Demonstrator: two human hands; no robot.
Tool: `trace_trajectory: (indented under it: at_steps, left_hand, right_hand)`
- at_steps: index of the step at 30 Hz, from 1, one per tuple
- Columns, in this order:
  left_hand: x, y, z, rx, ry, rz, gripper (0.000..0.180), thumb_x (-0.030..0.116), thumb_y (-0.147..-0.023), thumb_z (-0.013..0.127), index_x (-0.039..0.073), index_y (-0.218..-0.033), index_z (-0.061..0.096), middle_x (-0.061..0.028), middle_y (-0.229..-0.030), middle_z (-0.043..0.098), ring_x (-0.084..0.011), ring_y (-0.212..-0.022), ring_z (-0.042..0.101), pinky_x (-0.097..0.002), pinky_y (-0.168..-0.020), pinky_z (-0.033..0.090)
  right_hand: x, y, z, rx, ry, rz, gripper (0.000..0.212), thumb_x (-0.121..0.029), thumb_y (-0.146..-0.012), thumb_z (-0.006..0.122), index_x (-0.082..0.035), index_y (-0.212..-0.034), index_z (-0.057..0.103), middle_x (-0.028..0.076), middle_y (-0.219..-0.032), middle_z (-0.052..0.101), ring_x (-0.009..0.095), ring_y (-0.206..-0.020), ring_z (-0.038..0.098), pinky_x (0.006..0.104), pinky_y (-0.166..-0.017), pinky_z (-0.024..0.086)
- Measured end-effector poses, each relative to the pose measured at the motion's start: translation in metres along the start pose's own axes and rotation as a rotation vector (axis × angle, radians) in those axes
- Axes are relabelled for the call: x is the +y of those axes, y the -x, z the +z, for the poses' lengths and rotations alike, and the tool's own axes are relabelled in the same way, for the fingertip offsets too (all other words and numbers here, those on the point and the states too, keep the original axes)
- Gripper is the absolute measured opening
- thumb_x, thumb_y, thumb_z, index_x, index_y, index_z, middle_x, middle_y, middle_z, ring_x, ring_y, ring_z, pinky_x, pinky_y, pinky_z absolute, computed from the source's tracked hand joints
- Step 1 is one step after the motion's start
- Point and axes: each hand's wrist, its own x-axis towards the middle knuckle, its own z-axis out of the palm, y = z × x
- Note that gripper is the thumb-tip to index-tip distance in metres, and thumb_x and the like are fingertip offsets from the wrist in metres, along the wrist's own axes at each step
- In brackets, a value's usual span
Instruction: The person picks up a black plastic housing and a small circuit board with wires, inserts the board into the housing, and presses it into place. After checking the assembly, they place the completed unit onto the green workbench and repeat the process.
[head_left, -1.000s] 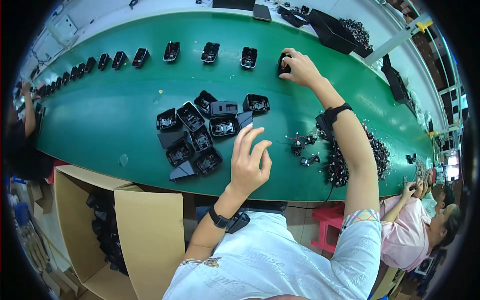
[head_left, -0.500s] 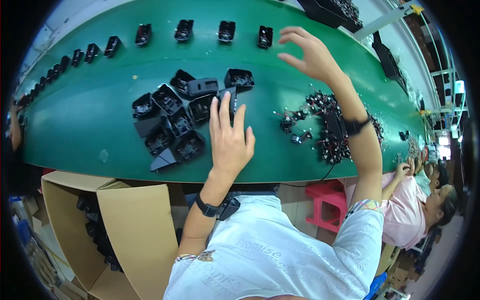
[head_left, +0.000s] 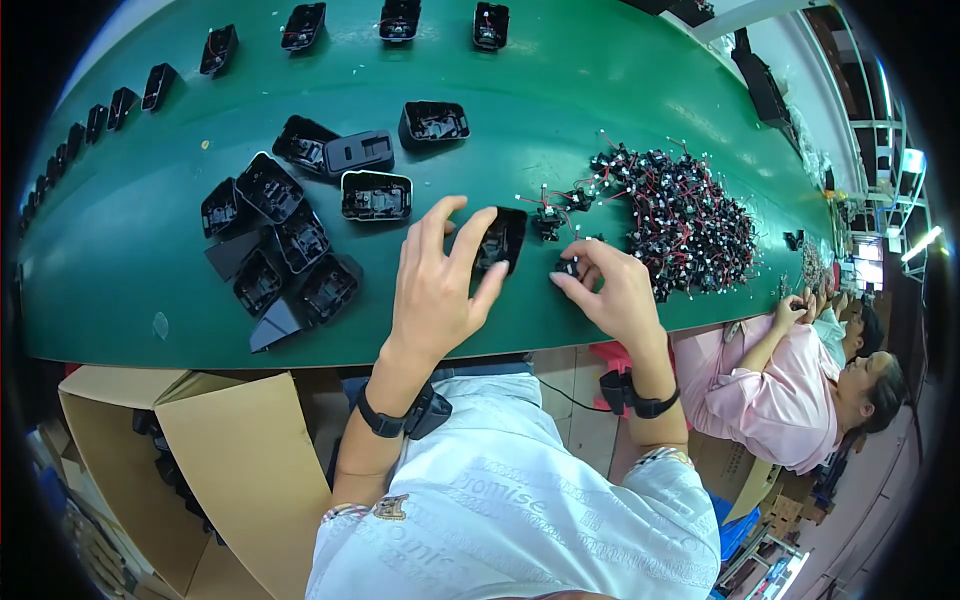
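Note:
My left hand (head_left: 440,285) is closed around a black plastic housing (head_left: 502,240), an open box whose hollow side faces up. Its fingers lie along the left side and the thumb along the near side. To the right, my right hand (head_left: 615,290) pinches a small black wired part (head_left: 567,266) between thumb and fingertips, just above the table. A big heap of similar small black parts with red wires and white connectors (head_left: 690,220) lies beyond and right of that hand. Left of my left hand is a loose pile of black housings (head_left: 300,240), some open side up, some turned over.
A curved row of black housings (head_left: 302,27) runs along the far side of the green table (head_left: 560,90). An open cardboard box (head_left: 235,480) with black parts inside stands below the table's edge at left. A person in pink (head_left: 770,390) sits at the right.
My right hand has come back from the far row to the small parts and now pinches one. My left hand has drawn a housing from the pile to the right. The view has shifted.

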Motion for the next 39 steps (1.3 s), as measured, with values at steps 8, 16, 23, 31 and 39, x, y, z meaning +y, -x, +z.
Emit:
trace_trajectory:
  at_steps: [8, 16, 23, 31, 39]
  left_hand:
    - [-0.001, 0.003, 0.001, -0.109, -0.179, 0.114, 0.074, 0.019, -0.074, 0.085, 0.008, -0.141, 0.054, -0.0144, -0.139, 0.052, -0.0352, -0.124, 0.053, -0.0458, -0.099, 0.044]
    - [-0.004, 0.005, 0.001, -0.074, -0.139, 0.141, 0.071, 0.017, -0.072, 0.085, 0.007, -0.137, 0.056, -0.0137, -0.131, 0.057, -0.0342, -0.12, 0.055, -0.0451, -0.097, 0.045]
    - [0.004, -0.001, -0.004, -0.1, -0.126, 0.033, 0.095, 0.016, -0.068, 0.089, 0.008, -0.151, 0.045, -0.0158, -0.137, 0.055, -0.0366, -0.132, 0.049, -0.0484, -0.106, 0.04]
    - [0.0, 0.004, -0.007, -0.157, -0.043, 0.105, 0.091, 0.015, -0.062, 0.093, 0.006, -0.142, 0.052, -0.0186, -0.137, 0.054, -0.0358, -0.124, 0.056, -0.0485, -0.107, 0.043]
    - [0.005, 0.0, -0.014, 0.041, 0.233, 0.131, 0.094, 0.013, -0.058, 0.094, 0.003, -0.143, 0.054, -0.0168, -0.123, 0.062, -0.032, -0.109, 0.062, -0.0394, -0.089, 0.054]
  right_hand:
    - [-0.014, 0.006, 0.019, 0.066, -0.717, 0.081, 0.023, 0.0, -0.094, 0.063, 0.005, -0.115, 0.061, 0.013, -0.111, 0.07, 0.015, -0.087, 0.07, 0.0274, -0.077, 0.057]
    - [-0.026, 0.005, 0.025, 0.115, -1.188, 0.093, 0.036, 0.0, -0.098, 0.06, 0.001, -0.133, 0.05, 0.021, -0.117, 0.069, 0.021, -0.095, 0.072, 0.0291, -0.084, 0.058]
    - [-0.025, 0.011, 0.023, 0.104, -1.164, 0.057, 0.037, 0.002, -0.098, 0.061, 0.0, -0.132, 0.047, 0.027, -0.125, 0.067, 0.027, -0.107, 0.071, 0.0323, -0.088, 0.059]
    - [-0.031, 0.014, 0.026, 0.183, -0.904, -0.066, 0.024, 0.006, -0.09, 0.071, 0.006, -0.112, 0.063, 0.021, -0.122, 0.07, 0.018, -0.103, 0.07, 0.0286, -0.09, 0.057]
    - [-0.056, 0.005, 0.032, 0.349, -0.86, -0.231, 0.019, 0.013, -0.081, 0.074, 0.006, -0.098, 0.069, 0.021, -0.11, 0.071, 0.022, -0.101, 0.069, 0.0314, -0.085, 0.057]
